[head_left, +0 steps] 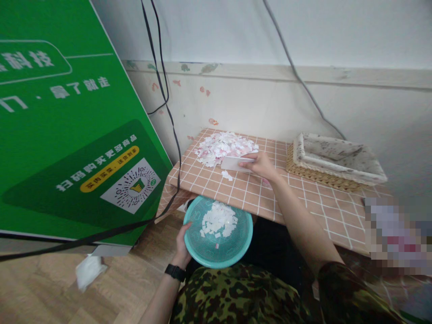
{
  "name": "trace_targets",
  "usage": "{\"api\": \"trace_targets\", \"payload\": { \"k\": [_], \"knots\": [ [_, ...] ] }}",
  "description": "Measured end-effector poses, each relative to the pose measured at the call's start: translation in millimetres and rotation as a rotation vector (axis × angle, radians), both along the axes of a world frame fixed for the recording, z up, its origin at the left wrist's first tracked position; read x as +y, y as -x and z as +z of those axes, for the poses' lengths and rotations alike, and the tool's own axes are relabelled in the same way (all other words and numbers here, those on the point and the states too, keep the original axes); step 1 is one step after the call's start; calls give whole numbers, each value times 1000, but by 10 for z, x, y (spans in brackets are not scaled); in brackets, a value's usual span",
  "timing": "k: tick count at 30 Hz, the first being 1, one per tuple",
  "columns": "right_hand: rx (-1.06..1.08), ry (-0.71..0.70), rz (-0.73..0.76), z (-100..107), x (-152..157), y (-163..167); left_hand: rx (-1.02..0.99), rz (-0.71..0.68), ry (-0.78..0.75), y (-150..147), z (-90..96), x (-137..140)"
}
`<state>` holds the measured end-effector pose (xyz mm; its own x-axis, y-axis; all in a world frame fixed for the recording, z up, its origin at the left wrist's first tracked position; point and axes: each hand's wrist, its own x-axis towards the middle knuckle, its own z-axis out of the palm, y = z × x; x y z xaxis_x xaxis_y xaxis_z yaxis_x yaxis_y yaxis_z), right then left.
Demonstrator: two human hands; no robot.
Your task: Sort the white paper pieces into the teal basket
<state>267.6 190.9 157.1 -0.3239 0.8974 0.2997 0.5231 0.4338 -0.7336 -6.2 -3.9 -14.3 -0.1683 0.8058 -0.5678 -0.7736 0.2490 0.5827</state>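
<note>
While right fingers [254,166] grip a white card [231,163], paper scraps [224,146] just beyond

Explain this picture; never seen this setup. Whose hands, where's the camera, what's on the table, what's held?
No machine here: these are a person's own bare hands. The one picture comes from a camera worn on their head, looking forward and down. On the checked tablecloth lie a heap of white and pinkish paper scraps and, to the right, a cloth-lined wicker basket. The left hand holds the rim of a turquoise plastic colander, with more white scraps inside, in front of the table edge. The right hand holds a flat white piece beside the heap.
</note>
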Motion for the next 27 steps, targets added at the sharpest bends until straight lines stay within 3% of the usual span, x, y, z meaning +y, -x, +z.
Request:
{"api": "trace_targets", "payload": {
  "k": [8,12,17,22,27],
  "knots": [
    [-94,83,112,61,-15,-96,-28,-17,-3,-8,23,-4],
    [-137,-33,73,106,-155,-178,-25,-15,-2,3,-1,0],
    [-213,-112,6,123,-561,-226,-3,-10,16,21,-54,-14],
    [-117,-141,-38,17,-854,-197,-11,-23,30,8,-26,-27],
    [-89,-138,-41,-117,-870,-78,-13,-12,39,-2,17,-11]
  ]
}}
